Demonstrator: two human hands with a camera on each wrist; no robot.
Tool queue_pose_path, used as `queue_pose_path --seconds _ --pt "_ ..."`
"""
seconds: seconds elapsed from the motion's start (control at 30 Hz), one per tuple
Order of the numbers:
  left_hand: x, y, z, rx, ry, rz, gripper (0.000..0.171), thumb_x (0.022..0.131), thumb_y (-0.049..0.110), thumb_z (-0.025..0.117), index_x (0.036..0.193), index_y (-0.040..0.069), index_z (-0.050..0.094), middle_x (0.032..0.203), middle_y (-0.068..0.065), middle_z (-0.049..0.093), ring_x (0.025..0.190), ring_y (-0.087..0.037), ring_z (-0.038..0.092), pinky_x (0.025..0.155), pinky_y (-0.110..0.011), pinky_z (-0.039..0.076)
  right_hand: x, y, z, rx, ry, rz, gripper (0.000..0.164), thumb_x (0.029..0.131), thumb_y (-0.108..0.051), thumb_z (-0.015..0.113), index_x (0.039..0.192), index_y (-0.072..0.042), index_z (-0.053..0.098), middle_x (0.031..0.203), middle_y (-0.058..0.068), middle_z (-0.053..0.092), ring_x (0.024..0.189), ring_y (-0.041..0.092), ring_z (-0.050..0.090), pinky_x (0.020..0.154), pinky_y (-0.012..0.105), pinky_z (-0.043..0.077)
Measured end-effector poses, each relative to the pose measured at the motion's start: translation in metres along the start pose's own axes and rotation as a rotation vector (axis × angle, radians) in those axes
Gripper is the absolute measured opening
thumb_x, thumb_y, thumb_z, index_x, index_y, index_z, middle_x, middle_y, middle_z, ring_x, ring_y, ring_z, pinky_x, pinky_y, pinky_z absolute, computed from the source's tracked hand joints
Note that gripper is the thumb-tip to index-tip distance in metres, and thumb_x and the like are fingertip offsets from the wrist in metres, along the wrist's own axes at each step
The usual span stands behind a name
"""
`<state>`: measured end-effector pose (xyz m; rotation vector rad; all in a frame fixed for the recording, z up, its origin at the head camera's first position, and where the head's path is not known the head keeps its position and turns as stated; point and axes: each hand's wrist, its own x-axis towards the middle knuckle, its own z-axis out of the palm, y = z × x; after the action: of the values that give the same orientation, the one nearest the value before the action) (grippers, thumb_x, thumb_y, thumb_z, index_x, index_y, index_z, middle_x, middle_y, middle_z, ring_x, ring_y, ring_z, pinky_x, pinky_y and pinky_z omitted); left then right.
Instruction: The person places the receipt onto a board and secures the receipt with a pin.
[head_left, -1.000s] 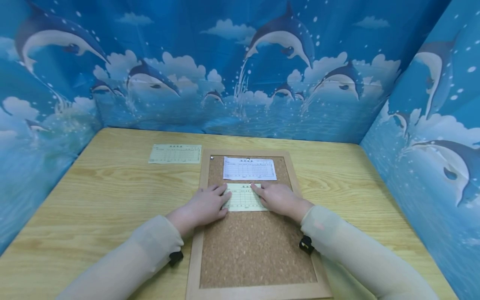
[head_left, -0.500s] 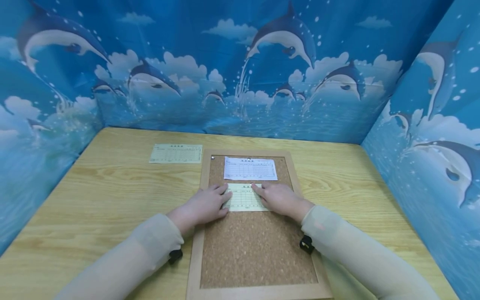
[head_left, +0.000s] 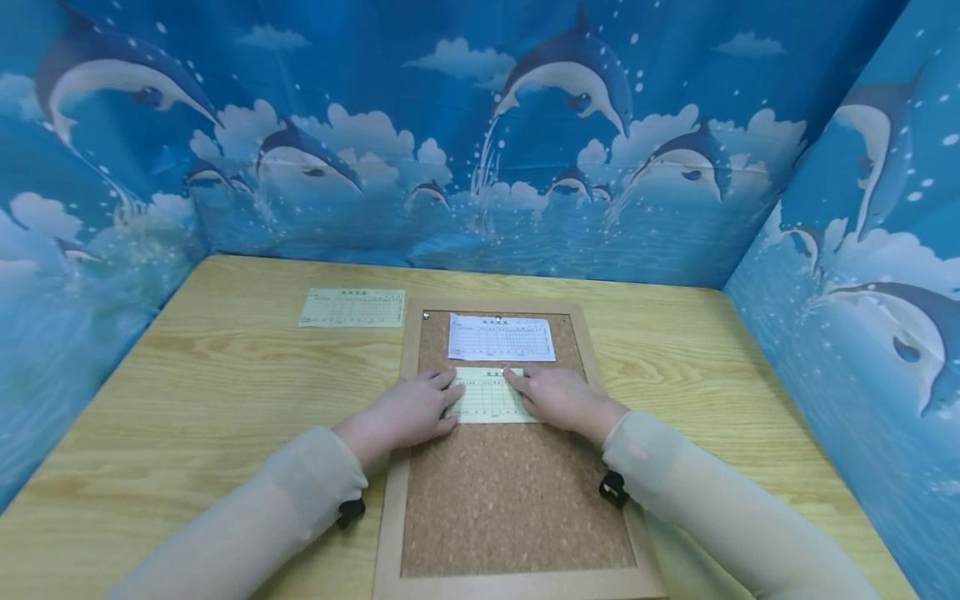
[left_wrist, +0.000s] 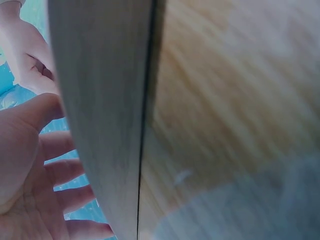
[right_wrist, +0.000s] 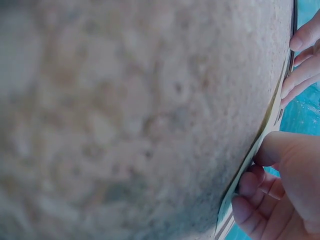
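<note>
In the head view a pale yellow printed form (head_left: 487, 404) lies on a wood-framed cork board (head_left: 517, 500). My left hand (head_left: 408, 410) rests over the form's left edge, its fingers spread; the left wrist view shows the fingers fairly straight (left_wrist: 65, 172). My right hand (head_left: 562, 398) is at the form's right part, covering some of it. One of its fingertips presses on a small shiny pin (head_left: 503, 370) at the form's top edge. In the right wrist view other fingers (right_wrist: 248, 215) are bent near the paper edge. A white printed form (head_left: 501, 337) sits above, with a pin (head_left: 498, 318) at its top.
Another pale green form (head_left: 352, 308) lies on the wooden table (head_left: 225, 375), left of the board. A loose-looking silver pin (head_left: 426, 316) sits in the board's upper left corner. A blue dolphin-print curtain (head_left: 420, 225) borders the table at the back and sides.
Both hands and the forms hold the same places. The head view has shifted very slightly.
</note>
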<state>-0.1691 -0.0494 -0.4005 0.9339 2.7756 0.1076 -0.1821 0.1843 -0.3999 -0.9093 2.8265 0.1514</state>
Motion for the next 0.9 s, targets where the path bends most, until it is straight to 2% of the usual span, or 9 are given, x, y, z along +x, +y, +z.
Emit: queue_pose_path --seconds 0.47,0.53,0.63,0.73,0.9 --pt "-0.0014 0.0015 -0.0008 -0.003 0.008 0.001 0.052 0.093 0.038 0.054 0.138 0.013 0.047 0.146 -0.011 0.035 0.131 -0.031 0.035 0.093 -0.057 0.040 0.0008 -0.0004 -0.0012 0.021 0.001 0.012 0.046 0.094 -0.020 0.054 0.139 -0.011 0.045 0.087 0.003 0.055 0.058 0.010 0.043 0.049 0.026 0.038" --pt "-0.0016 0.0014 -0.0009 -0.005 0.009 0.002 0.052 0.093 0.038 0.054 0.138 0.013 0.047 0.146 -0.012 0.035 0.131 -0.031 0.035 0.093 -0.057 0.040 0.0015 -0.0011 -0.0020 0.036 -0.001 0.018 0.046 0.094 -0.019 0.054 0.138 -0.011 0.046 0.082 0.001 0.055 0.056 0.009 0.041 0.047 0.025 0.037" --pt "-0.0017 0.0011 -0.0008 -0.009 0.011 0.006 0.052 0.093 0.038 0.054 0.138 0.012 0.047 0.146 -0.012 0.035 0.131 -0.031 0.035 0.093 -0.057 0.040 0.0026 -0.0022 -0.0034 0.051 -0.027 0.030 0.046 0.095 -0.018 0.051 0.139 -0.011 0.044 0.065 -0.001 0.053 0.049 0.008 0.037 0.043 0.024 0.033" --pt "-0.0018 0.0007 -0.0004 -0.009 0.011 0.013 0.052 0.093 0.038 0.053 0.138 0.012 0.047 0.146 -0.012 0.035 0.131 -0.031 0.035 0.094 -0.057 0.039 0.0034 -0.0024 -0.0045 0.073 -0.059 0.044 0.047 0.096 -0.018 0.049 0.141 -0.011 0.042 0.051 -0.002 0.046 0.042 0.009 0.031 0.040 0.025 0.028" --pt "-0.0015 -0.0004 0.0010 -0.009 0.015 0.013 0.052 0.093 0.038 0.053 0.138 0.013 0.047 0.146 -0.011 0.035 0.131 -0.031 0.035 0.094 -0.056 0.039 0.0032 -0.0015 -0.0057 0.109 -0.065 0.043 0.048 0.095 -0.016 0.049 0.141 -0.011 0.041 0.046 -0.002 0.041 0.040 0.009 0.028 0.039 0.025 0.027"
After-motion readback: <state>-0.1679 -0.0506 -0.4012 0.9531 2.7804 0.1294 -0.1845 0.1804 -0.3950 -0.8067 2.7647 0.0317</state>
